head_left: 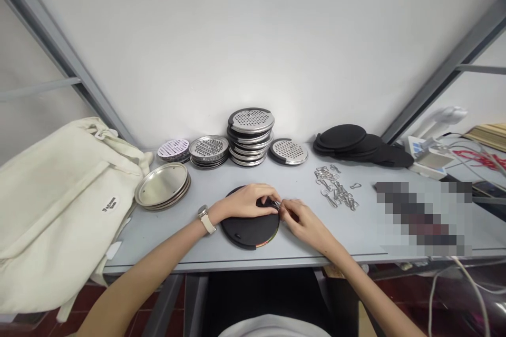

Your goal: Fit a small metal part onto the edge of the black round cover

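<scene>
A round black cover (249,229) lies flat on the table near its front edge, with a coloured strip showing along its lower right rim. My left hand (252,201) rests across the top of it, thumb and fingers closing at the right edge. Right beside those fingertips, my right hand (296,217) is closed in a pinch at the same edge. A thin metallic bit glints between the two hands; the fingers mostly hide it. Several small metal snap hooks (336,189) lie loose to the right of my right hand.
Behind stand a tall stack of round graters with black edges (251,137), a single grater (290,151) and lower grater stacks (208,150). Round metal plates (162,187) sit at left beside a cream bag (71,210). Black round covers (343,139) are piled at the back right.
</scene>
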Demonstrator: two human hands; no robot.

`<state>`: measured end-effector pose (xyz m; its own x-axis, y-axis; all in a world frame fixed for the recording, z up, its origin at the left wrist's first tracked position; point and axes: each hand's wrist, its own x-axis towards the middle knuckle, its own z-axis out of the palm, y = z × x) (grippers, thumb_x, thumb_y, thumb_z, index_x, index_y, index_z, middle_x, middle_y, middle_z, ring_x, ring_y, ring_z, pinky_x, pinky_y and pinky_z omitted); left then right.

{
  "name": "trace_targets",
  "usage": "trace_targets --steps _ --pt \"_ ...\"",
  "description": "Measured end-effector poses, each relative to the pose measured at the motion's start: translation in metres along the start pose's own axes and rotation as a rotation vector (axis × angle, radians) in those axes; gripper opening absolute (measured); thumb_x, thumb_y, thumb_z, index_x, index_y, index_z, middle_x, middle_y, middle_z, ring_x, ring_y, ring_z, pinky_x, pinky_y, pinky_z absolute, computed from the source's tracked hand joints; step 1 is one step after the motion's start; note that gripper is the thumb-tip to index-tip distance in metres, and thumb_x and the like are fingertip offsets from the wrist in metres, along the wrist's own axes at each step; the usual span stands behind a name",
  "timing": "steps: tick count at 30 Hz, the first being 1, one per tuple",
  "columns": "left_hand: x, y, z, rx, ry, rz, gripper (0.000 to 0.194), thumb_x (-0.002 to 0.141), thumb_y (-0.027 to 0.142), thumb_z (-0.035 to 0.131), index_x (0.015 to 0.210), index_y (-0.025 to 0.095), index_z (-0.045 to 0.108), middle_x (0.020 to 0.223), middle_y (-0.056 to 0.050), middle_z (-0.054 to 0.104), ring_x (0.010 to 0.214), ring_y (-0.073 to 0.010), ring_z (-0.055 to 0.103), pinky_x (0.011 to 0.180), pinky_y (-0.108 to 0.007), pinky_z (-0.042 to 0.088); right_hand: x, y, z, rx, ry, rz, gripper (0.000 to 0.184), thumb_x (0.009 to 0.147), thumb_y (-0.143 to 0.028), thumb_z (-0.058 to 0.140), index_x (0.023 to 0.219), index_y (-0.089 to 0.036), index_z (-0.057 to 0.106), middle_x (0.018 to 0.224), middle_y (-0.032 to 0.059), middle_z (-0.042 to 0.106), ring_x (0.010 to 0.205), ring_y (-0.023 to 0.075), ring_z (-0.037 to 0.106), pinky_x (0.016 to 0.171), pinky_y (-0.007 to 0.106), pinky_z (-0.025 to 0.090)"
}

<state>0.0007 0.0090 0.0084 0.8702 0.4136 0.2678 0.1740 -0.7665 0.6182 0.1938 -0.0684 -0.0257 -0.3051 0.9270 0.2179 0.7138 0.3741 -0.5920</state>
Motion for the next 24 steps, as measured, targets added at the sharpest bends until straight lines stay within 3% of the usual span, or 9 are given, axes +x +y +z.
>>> trace_targets --steps 15,24 --pt "-0.0001 0.0014 -0.0007 -0.089 -0.007 -0.028 0.022 0.081 0.024 0.065 0.101 0.016 0.061 0.092 -0.004 0.064 0.075 -0.0117 0.054 0.072 -0.024 0.044 -0.0007 0.0024 0.0029 -0.024 0.05 0.009 0.024 0.092 -0.019 0.035 0.069 -0.022 0.041 0.066 0.0002 0.052 0.069 0.0176 0.049 0.066 0.03 0.039" --pt "-0.0009 0.0035 -0.0014 -0.013 -0.002 -0.017 0.026 0.081 0.022 0.064 0.105 0.016 0.058 0.093 -0.004 0.062 0.077 -0.0131 0.053 0.077 -0.026 0.043 0.001 0.0006 0.0047 -0.094 0.017 -0.097 0.023 0.096 -0.019 0.033 0.082 -0.019 0.051 0.068 0.0008 0.052 0.065 0.017 0.046 0.072 0.033 0.037"
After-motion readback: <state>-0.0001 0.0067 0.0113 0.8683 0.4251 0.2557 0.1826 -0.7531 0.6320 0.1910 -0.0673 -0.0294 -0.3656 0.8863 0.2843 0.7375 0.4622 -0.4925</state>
